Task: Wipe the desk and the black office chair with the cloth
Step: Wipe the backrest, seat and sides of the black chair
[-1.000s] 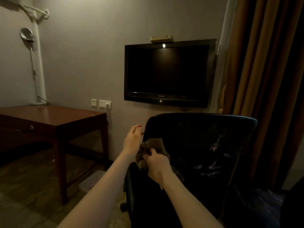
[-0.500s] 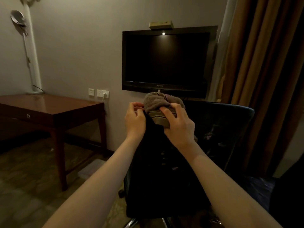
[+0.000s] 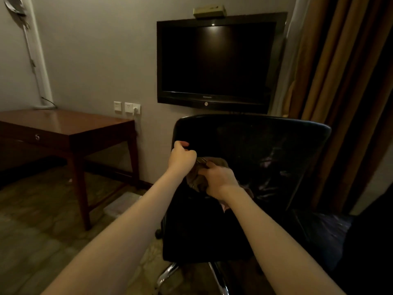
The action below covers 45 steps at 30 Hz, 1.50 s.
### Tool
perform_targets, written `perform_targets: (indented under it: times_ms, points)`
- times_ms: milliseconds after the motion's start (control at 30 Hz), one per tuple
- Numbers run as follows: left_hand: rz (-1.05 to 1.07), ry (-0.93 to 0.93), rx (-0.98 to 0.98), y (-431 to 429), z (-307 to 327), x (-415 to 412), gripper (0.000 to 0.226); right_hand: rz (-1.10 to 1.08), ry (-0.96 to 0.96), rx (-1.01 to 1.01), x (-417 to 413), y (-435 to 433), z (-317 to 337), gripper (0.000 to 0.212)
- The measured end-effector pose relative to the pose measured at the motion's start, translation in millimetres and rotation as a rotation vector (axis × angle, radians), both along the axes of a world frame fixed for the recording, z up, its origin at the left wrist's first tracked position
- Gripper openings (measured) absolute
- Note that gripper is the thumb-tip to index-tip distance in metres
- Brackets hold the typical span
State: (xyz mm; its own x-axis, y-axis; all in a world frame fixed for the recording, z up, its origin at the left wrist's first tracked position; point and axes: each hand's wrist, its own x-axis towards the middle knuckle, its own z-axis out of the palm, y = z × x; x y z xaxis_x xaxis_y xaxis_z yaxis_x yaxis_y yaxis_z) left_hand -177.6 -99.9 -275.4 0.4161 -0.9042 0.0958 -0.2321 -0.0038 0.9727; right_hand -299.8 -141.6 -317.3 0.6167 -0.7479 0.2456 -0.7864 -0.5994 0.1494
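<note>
Gripping the left edge of the black office chair (image 3: 265, 150) at its backrest, our left hand (image 3: 181, 156) has its fingers curled around the rim, thumb on top. Just to the right of it our right hand (image 3: 219, 180) clutches the cloth (image 3: 196, 181), a bunched brownish rag, and holds it against the dark back of the chair, below the top edge; a fold of it hangs out under our wrist. We see the chair turned with its back toward us, its chrome base (image 3: 168, 271) showing at the bottom. The desk (image 3: 63, 127), reddish-brown wood, stands well apart to the left against the wall, its top bare where we can see it. Above the chair a dark television (image 3: 214, 60) hangs on the wall with a small box (image 3: 209, 11) on top, wall sockets (image 3: 127, 107) to its lower left, and a brown curtain (image 3: 344, 81) to the right
</note>
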Motion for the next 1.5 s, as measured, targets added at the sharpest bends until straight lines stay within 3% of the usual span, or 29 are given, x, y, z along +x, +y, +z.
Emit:
perform_targets:
  times_ms: [100, 167, 300, 400, 533, 667, 767, 867, 933, 1000, 1067, 1133, 1200, 1367, 1500]
  points:
    - [-0.014, -0.049, -0.089, 1, 0, -9, 0.029, 0.134, -0.332, -0.213, -19, 9, 7, 0.04]
    - [0.022, -0.096, -0.266, 1, 6, -17, 0.023, 0.21, -0.534, -0.457, -30, 12, 19, 0.041]
    - [0.073, -0.425, -0.737, 11, 35, -40, 0.023, 0.234, -0.612, -0.847, -39, 13, 55, 0.051]
    - [0.024, -0.706, -0.856, 3, 51, -35, 0.037, 0.188, -0.558, -0.99, -48, -7, 70, 0.045]
    - [-0.061, -0.999, -0.746, -17, 32, -18, 0.059, 0.183, -0.434, -0.935, -60, -36, 57, 0.066]
    - [0.053, -1.122, -0.841, -38, 1, -11, 0.053, 0.217, -0.519, -0.907, -48, -47, 29, 0.037]
    - [0.066, -1.191, -0.877, -49, -23, -7, 0.044, 0.223, -0.554, -0.848, -42, -54, -4, 0.03]
    - [-0.034, -1.246, -0.775, -58, -57, -6, 0.043, 0.235, -0.569, -0.633, -42, -60, -44, 0.044]
    - [-0.102, -1.204, -0.663, -61, -78, -6, 0.045, 0.223, -0.585, -0.361, -43, -58, -61, 0.057]
    - [-0.139, -1.127, -0.561, -57, -90, -10, 0.05, 0.211, -0.557, -0.112, -47, -55, -60, 0.052]
    - [-0.18, -1.065, -0.431, -48, -91, -21, 0.064, 0.237, -0.444, 0.004, -60, -55, -51, 0.045]
    - [-0.208, -1.059, -0.35, -40, -85, -33, 0.073, 0.327, -0.388, -0.032, -74, -52, -41, 0.041]
    - [-0.173, -1.104, -0.353, -35, -72, -45, 0.066, 0.36, -0.419, -0.142, -87, -44, -31, 0.041]
    - [-0.038, -1.171, -0.652, -34, -17, -70, 0.055, 0.294, -0.602, -0.665, -104, -24, 13, 0.046]
    - [0.005, -1.279, -0.848, -35, 23, -83, 0.049, 0.239, -0.694, -0.897, -115, -32, 37, 0.032]
